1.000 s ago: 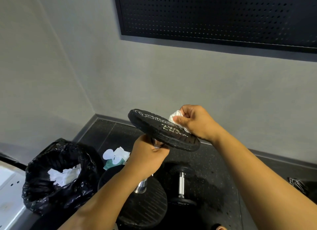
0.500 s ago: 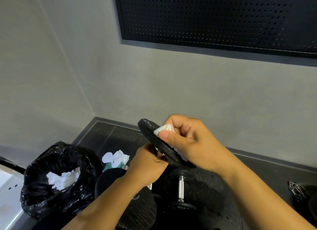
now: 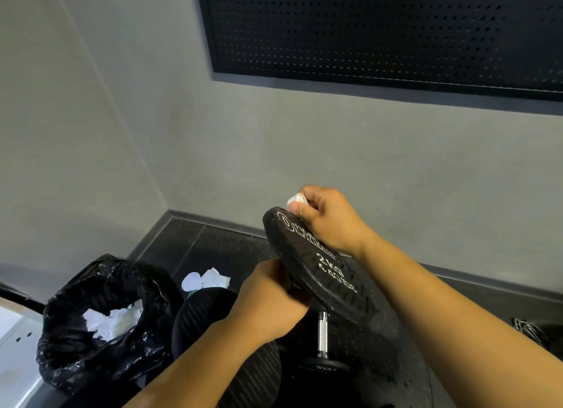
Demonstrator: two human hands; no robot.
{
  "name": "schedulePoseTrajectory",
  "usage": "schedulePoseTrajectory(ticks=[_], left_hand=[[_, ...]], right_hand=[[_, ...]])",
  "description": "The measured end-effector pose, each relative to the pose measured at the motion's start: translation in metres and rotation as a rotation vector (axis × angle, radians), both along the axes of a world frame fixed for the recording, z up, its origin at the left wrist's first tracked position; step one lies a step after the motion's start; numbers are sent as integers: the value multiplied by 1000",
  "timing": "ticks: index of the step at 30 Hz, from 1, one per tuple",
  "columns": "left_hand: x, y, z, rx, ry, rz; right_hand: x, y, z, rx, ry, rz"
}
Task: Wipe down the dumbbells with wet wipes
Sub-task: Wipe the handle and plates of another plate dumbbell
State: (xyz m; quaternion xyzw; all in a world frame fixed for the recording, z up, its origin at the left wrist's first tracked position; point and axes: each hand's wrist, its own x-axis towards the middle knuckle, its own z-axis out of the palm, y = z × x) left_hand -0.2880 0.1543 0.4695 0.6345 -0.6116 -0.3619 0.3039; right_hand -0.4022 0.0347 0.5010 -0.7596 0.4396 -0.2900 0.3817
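Observation:
A black dumbbell is held up in front of me, its top plate (image 3: 323,273) tilted and marked 2 KG in white. My left hand (image 3: 271,298) is wrapped around the handle under that plate, hiding the bar. My right hand (image 3: 329,222) rests on the plate's far upper edge, fingers closed on a balled white wet wipe (image 3: 295,200) pressed against the rim. The dumbbell's lower plate (image 3: 243,374) shows below my left forearm.
A second small dumbbell (image 3: 322,343) with a chrome handle lies on the black speckled floor. A black bin bag (image 3: 100,322) with used white wipes stands at the left. A wipes pack (image 3: 205,281) lies behind it. Grey walls meet in a corner close ahead.
My right hand slid the wipe from the plate's face up to its far edge. The plate tipped steeper, its lettered face now turned toward me.

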Motion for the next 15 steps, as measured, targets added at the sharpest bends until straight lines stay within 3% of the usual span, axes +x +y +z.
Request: schedulePoseTrajectory(ticks=[9, 15], left_hand=[[8, -9, -3, 31, 58, 179], [15, -12, -10, 48, -39, 162]], right_hand=[[-42, 31, -14, 222, -87, 1], [-45, 63, 5, 268, -198, 144]])
